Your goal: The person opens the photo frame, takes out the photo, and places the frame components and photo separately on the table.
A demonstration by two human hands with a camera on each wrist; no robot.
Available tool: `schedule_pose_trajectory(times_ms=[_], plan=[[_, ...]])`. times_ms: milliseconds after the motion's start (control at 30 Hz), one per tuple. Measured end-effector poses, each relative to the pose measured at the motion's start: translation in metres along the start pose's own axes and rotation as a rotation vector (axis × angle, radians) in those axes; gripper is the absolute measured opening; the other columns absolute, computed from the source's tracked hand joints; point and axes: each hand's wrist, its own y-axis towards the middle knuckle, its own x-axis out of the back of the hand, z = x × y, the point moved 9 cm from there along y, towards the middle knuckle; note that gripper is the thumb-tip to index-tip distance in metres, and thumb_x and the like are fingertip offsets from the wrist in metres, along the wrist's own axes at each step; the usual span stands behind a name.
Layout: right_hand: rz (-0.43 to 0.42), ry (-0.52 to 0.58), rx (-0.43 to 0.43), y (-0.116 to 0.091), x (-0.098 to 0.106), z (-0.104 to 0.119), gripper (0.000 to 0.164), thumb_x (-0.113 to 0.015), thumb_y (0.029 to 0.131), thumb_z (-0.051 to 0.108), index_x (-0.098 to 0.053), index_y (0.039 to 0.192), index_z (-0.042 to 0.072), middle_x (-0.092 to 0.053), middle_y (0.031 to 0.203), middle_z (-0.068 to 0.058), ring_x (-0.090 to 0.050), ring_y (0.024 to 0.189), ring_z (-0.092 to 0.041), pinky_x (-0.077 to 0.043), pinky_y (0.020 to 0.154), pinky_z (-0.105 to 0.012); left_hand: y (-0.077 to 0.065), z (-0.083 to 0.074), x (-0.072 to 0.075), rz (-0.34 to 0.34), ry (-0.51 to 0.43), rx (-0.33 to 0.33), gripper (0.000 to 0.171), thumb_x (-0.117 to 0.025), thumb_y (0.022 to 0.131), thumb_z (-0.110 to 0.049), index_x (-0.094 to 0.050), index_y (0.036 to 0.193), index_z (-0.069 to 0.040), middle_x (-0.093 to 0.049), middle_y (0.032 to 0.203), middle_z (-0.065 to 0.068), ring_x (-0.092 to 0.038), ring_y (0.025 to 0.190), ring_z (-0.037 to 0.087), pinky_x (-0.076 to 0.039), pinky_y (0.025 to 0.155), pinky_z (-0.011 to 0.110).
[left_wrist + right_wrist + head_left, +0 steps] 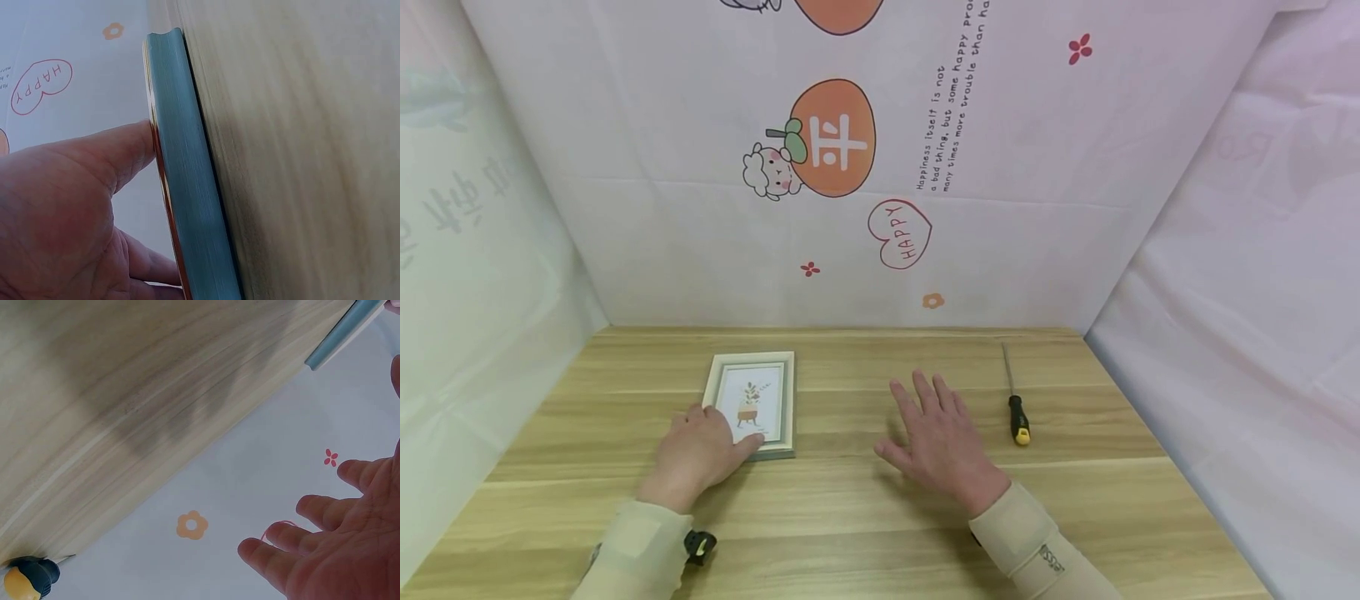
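1 picture frame (787, 400) holds 1 potted-plant print (747, 412); the left hand (698, 450) touches the frame, whether clamped I cannot tell. The right hand (938, 442), fingers apart, hovers near 1 screwdriver (1016, 408).

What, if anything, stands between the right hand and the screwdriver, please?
Nothing visible does: in the head view, only tabletop shows between the right hand and the screwdriver. The picture frame lies to the hand's left.
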Motion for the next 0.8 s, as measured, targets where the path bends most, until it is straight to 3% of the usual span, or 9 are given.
schedule_pose_trajectory(times_ms=[367, 800], plan=[[0.001, 0.003, 0.0, 0.002, 0.0, 0.003, 0.089, -0.058, 0.097, 0.067, -0.032, 0.165, 0.016, -0.029, 0.168, -0.024, -0.026, 0.153, -0.052, -0.031, 0.119, -0.068, -0.005, -0.01, 0.002, -0.009, -0.016, -0.036, 0.097, -0.061, 0.097, -0.061, -0.046, 0.131, 0.03, -0.04, 0.142, 0.052, -0.044, 0.131, 0.066, -0.044, 0.106, 0.068], [-0.004, -0.005, 0.011, 0.002, 0.003, 0.007, 0.089, -0.06, 0.097, 0.065, -0.032, 0.164, 0.015, -0.03, 0.167, -0.025, -0.028, 0.152, -0.053, -0.031, 0.118, -0.068, -0.007, -0.017, 0.003, -0.022, -0.045, -0.058, 0.09, -0.064, 0.096, -0.057, -0.051, 0.126, 0.027, -0.054, 0.127, 0.045, -0.055, 0.117, 0.06, -0.048, 0.099, 0.066]])
